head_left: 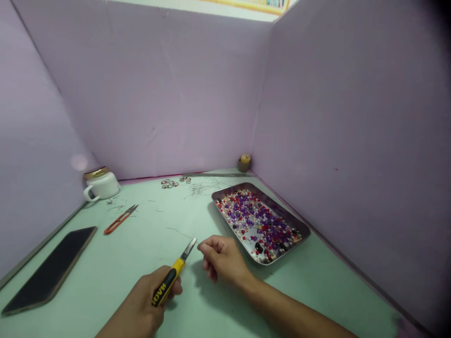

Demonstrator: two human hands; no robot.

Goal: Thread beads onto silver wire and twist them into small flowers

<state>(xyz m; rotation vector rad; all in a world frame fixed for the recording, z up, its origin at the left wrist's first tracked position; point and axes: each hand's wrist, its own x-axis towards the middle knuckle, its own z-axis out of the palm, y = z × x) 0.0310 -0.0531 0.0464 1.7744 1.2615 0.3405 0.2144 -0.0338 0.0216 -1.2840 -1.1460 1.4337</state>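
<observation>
My left hand (148, 295) is wrapped round the yellow and black handle of a utility knife (176, 267). Its metal end points up and to the right, towards my right hand (221, 258). That hand has its thumb and index finger pinched on the end of a thin thread or wire (179, 232). The strand passes by the tip of the knife and trails off to the left over the table. I cannot tell whether the blade touches it. Just right of my right hand stands a metal tray (243, 241) of mixed red, purple, black and clear beads (246, 211).
Left on the green table (116, 281) lie a dark phone (52, 267) and orange thread snips (120, 219). A white mug (104, 185) with a gold lid stands behind them. Small beaded rings (169, 184) and wire pieces (197, 188) are at the back. Pale walls (197, 94) enclose the table.
</observation>
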